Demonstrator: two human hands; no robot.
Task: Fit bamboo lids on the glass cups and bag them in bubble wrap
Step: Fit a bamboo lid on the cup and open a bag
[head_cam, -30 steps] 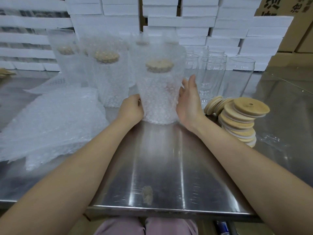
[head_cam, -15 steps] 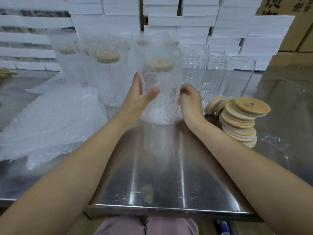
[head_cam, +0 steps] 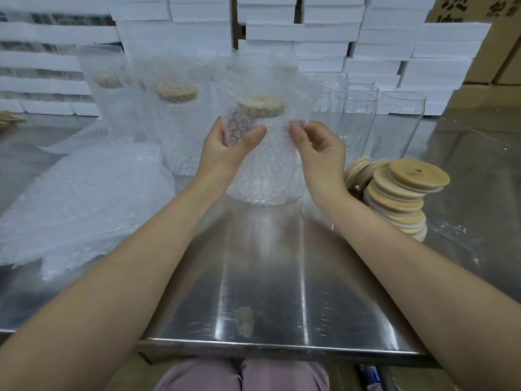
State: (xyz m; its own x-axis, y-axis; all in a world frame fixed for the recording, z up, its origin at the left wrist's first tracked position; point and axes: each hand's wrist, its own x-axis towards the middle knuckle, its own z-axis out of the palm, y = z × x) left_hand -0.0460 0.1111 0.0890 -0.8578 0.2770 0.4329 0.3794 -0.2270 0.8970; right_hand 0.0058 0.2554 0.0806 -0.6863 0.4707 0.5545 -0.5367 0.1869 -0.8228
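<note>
A lidded glass cup in a bubble-wrap bag (head_cam: 265, 170) stands on the steel table (head_cam: 262, 292) in front of me; its bamboo lid (head_cam: 260, 106) shows through the wrap. My left hand (head_cam: 225, 145) grips the bag's left side near the top, thumb in front. My right hand (head_cam: 318, 148) pinches the bag's right side. Other bagged lidded cups (head_cam: 176, 114) stand behind on the left. Bare glass cups (head_cam: 355, 119) stand at the back right. A stack of bamboo lids (head_cam: 400, 193) sits to the right.
A pile of flat bubble-wrap bags (head_cam: 81, 198) lies on the left of the table. White foam boxes (head_cam: 310, 38) are stacked along the back, with cardboard cartons (head_cam: 501, 52) at the far right. The table's front edge (head_cam: 270, 347) is close to my lap.
Both hands have climbed from the bag's base to its upper part. The left hand went from holding the base to gripping the wrap near the lid; the right now pinches the wrap.
</note>
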